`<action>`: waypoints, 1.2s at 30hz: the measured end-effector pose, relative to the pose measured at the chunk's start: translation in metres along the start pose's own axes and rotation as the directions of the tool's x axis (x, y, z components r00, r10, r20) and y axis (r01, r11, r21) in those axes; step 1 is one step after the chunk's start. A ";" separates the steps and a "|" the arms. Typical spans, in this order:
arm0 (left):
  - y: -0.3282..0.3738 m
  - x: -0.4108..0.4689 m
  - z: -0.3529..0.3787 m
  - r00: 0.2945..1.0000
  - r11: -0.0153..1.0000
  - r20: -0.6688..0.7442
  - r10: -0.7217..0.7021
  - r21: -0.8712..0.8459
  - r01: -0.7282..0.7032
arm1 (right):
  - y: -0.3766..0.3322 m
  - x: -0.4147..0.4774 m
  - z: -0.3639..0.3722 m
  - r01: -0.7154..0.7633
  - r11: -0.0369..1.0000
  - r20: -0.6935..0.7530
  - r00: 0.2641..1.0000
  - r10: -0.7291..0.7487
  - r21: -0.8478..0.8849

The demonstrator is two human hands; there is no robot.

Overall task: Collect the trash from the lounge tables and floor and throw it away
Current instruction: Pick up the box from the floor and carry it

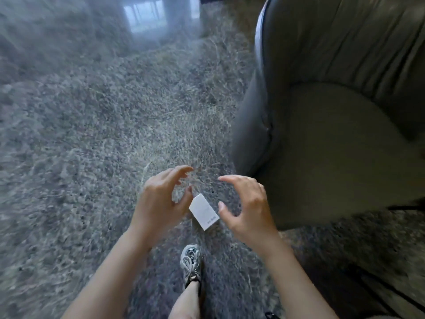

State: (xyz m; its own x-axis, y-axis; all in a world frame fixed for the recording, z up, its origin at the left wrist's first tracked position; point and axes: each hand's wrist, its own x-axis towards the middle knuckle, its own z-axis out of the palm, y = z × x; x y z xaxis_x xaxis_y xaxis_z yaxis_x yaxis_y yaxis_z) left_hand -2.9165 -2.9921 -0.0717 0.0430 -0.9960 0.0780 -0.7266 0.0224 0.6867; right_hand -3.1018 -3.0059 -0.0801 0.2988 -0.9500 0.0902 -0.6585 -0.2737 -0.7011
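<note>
Pick-up step, on the floor part of the job: closing in on a white box (203, 211) seen against the speckled stone floor (92, 134), just left of a grey-green armchair (333, 134) and just beyond the toe of a shoe (190, 261). Cannot tell whether resting on the floor or hanging a little above it; either way, held by neither hand.

Left hand (161, 203) to the left of the box, right hand (248, 208) to the right, both unclenched, fingers spread and curved inward like a cage, gripping nothing. Left thumb tip just beside the box's far corner, contact uncertain. Right thumb near the right-hand edge, apart from it.

Broad pale face turned up toward the camera. Long axis running from far-left to near-right, skewed across the line of the forearms. Small dark print at the near-right end, so probably the label end pointing that way. Long edges facing roughly toward the two hands.

Next move, as a judgement: bringing one hand in and pinching across the narrow width, thumb on one long edge, fingers on the other. Looks a light, stiff carton, so little force needed. After that, carrying off to a bin, none in view here.
</note>
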 end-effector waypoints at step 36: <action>-0.374 -0.099 0.331 0.686 0.663 0.086 -0.722 -0.199 0.722 | 0.344 -0.002 0.470 -0.305 0.834 0.337 0.809 0.481 -0.460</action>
State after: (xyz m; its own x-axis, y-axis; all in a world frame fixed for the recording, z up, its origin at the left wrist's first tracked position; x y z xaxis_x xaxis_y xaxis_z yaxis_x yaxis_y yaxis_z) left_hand -2.8758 -2.9309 -0.5760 0.4951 -0.7073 -0.5045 -0.3137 -0.6871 0.6554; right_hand -3.0043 -3.0277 -0.6537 0.1575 -0.8500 -0.5027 -0.9579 -0.0077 -0.2871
